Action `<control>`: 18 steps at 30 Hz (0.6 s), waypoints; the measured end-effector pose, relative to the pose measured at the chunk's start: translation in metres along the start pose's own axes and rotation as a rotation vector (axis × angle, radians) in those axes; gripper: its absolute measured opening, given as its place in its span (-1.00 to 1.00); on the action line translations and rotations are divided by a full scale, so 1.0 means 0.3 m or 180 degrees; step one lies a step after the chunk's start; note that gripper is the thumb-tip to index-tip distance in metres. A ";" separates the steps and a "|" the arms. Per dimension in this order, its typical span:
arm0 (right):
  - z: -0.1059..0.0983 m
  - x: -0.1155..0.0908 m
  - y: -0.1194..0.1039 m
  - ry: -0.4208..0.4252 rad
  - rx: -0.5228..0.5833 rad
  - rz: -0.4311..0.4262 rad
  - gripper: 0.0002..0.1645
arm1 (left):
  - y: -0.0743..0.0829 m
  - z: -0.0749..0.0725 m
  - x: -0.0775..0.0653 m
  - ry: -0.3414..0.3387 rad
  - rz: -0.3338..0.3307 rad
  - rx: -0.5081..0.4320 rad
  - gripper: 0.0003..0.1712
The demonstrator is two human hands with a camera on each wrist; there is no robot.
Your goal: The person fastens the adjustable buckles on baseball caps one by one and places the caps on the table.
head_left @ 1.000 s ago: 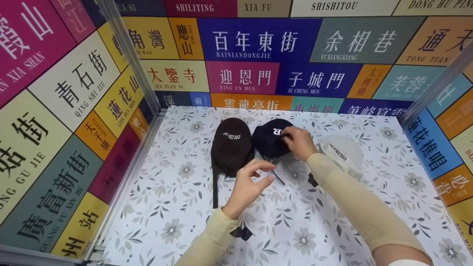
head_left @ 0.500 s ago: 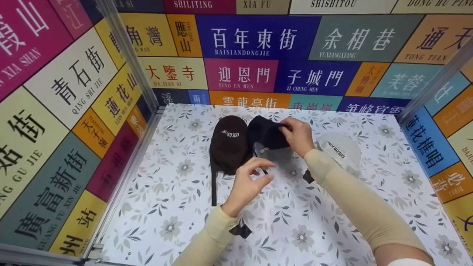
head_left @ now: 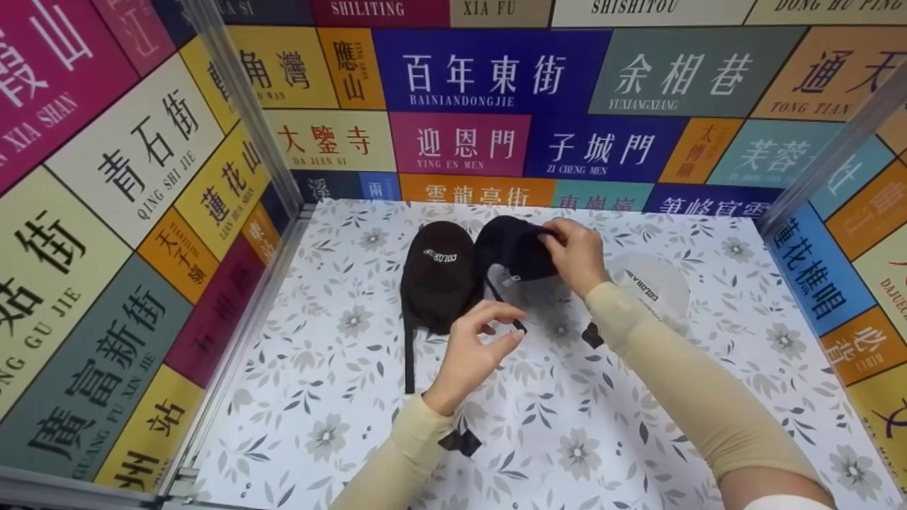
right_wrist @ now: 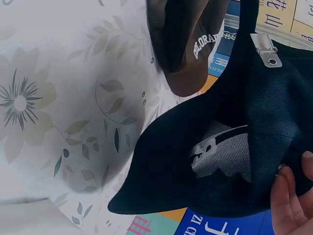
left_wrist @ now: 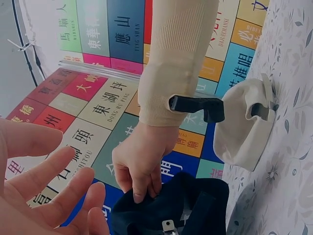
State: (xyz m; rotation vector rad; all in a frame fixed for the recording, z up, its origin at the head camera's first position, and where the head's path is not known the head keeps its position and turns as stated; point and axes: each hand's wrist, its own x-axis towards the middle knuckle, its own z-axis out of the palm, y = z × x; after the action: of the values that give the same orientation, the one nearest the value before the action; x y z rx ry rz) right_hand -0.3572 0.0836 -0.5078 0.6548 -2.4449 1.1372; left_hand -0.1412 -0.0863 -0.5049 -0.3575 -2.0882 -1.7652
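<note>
Beside the brown cap, right fingers pinch a navy cap while left fingers curve wide.

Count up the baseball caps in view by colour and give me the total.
Dark brown baseball cap: 1
Navy baseball cap: 1, pinched by the right hand
Off-white baseball cap: 1
Total: 3
</note>
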 end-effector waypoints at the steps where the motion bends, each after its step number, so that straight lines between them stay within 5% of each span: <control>1: -0.003 0.001 -0.001 0.0013 0.0001 0.0001 -0.88 | 0.000 0.000 0.000 0.0001 0.0000 0.0006 -0.68; 18: -0.076 0.002 -0.055 0.0305 0.0135 -0.0101 -0.89 | 0.010 0.000 0.000 0.0046 0.0057 -0.0021 -0.69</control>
State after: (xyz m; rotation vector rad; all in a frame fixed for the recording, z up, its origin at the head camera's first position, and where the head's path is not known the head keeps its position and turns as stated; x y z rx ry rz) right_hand -0.3459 0.0918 -0.4836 0.6345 -2.3283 1.1831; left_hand -0.1399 -0.0858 -0.5021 -0.3629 -2.0634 -1.7598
